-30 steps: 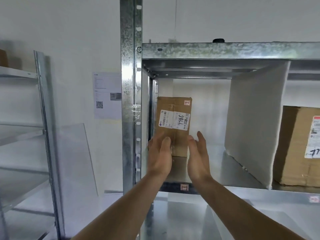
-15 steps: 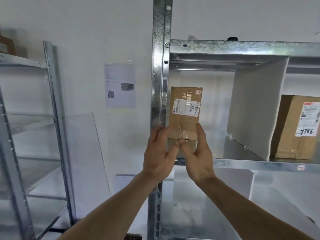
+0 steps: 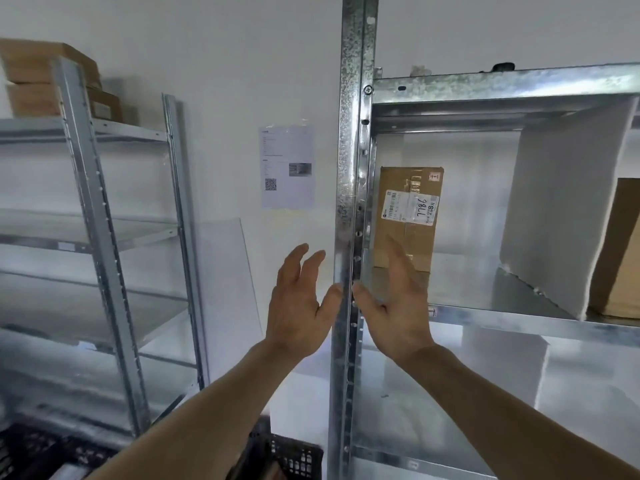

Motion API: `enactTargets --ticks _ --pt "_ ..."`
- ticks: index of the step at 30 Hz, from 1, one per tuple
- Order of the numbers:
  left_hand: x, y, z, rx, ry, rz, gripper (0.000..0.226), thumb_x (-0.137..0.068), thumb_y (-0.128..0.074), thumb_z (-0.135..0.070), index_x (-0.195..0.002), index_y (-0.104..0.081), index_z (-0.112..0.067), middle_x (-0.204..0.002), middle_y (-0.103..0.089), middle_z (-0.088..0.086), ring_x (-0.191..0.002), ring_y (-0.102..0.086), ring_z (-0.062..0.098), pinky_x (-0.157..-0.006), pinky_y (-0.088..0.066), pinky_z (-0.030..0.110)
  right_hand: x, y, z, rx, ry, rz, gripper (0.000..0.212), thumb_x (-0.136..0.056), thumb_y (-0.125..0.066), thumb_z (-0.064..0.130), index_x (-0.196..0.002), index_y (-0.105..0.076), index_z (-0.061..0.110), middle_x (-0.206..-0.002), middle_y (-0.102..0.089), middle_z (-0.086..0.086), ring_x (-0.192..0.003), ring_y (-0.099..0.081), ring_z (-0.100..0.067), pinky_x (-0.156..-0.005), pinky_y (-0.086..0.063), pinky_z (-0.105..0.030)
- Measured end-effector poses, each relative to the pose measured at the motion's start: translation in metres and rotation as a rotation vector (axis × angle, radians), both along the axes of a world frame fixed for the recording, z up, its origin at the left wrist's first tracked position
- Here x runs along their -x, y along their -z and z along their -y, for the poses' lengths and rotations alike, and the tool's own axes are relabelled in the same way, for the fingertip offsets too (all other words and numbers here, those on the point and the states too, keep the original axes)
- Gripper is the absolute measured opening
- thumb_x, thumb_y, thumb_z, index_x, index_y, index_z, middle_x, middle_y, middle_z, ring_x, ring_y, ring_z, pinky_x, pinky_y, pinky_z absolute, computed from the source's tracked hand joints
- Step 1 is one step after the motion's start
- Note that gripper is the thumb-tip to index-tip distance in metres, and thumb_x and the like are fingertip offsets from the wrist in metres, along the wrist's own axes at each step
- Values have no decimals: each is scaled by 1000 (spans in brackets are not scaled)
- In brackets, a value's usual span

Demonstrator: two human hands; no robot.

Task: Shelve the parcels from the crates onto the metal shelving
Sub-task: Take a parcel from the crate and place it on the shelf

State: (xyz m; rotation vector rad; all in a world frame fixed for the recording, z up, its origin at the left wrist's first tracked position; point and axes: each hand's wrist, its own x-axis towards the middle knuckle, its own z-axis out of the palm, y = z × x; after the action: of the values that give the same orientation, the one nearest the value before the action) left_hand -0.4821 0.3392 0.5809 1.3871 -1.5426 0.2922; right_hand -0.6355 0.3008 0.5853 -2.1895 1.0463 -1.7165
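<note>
On the shelf (image 3: pixel 467 282), hard against the post (image 3: pixel 353 202), the parcel (image 3: pixel 407 220) stands upright, label outward for reading. Both the left hand (image 3: pixel 299 306) and right hand (image 3: pixel 394 306) hang spread and empty, apart from it; a crate (image 3: pixel 298 457) waits below.

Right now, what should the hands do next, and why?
Probably reach down to the black crate for another parcel. The taped box already stands upright on the shelf, and both the left hand and right hand are open, holding nothing.
</note>
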Motion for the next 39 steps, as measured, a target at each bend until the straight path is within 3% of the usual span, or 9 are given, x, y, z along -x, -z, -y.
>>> enactTargets --ticks 7,10,15,21,25,32,39 --pt "-5 13 -30 55 -67 40 66 -94 -39 -52 -143 -50 -9 -155 -38 13 -142 -39 31 -104 -44 47 -2 13 -13 -46 -62 -21 82 -90 -69 33 -158 -25 22 -162 -32 3 -150 -30 -23 -120 -29 -53" --pt "-12 15 -45 22 -113 54 69 -93 -36 -55 -145 -48 -11 -158 -35 10 -143 -36 29 -104 -44 49 -11 18 -21 -48 -92 -26 85 -87 -70 33 -158 -24 22 -163 -31 1 -150 -29 -25 -120 -29 -56" --pt "-31 18 -63 14 -189 66 70 -93 -35 -56 -146 -46 -12 -158 -34 9 -142 -38 30 -100 -48 50 -32 22 -31 -36 -125 -35 86 -85 -70 31 -158 -25 20 -162 -33 0 -150 -32 -25 -121 -29 -43" --pt "-63 22 -71 31 -209 56 70 -92 -35 -57 -146 -45 -13 -158 -32 9 -142 -37 29 -99 -48 47 -62 20 -39 -38 -142 -89 87 -87 -68 32 -159 -20 24 -166 -26 1 -153 -24 -22 -121 -28 -55" --pt "-93 29 -71 29 -192 55 72 -93 -34 -58 -147 -42 -12 -158 -30 9 -141 -37 28 -99 -45 42 -84 21 -42 -102 -189 -66 88 -92 -70 19 -160 -15 25 -167 -19 7 -154 -18 -16 -123 -22 -35" --pt "-158 46 -73 9 -98 3 74 -92 -37 -55 -150 -37 -8 -157 -28 12 -141 -36 26 -101 -38 32 -145 32 -52 -154 -160 -54 88 -93 -67 13 -161 -11 21 -167 -16 7 -155 -14 -14 -125 -16 -34" --pt "-229 71 -75 -44 -73 6 74 -93 -37 -55 -149 -38 -7 -157 -29 14 -140 -38 29 -102 -45 43 -210 59 -62 -163 -100 -76 89 -92 -67 10 -161 -10 14 -168 -17 0 -155 -13 -18 -123 -12 -29"
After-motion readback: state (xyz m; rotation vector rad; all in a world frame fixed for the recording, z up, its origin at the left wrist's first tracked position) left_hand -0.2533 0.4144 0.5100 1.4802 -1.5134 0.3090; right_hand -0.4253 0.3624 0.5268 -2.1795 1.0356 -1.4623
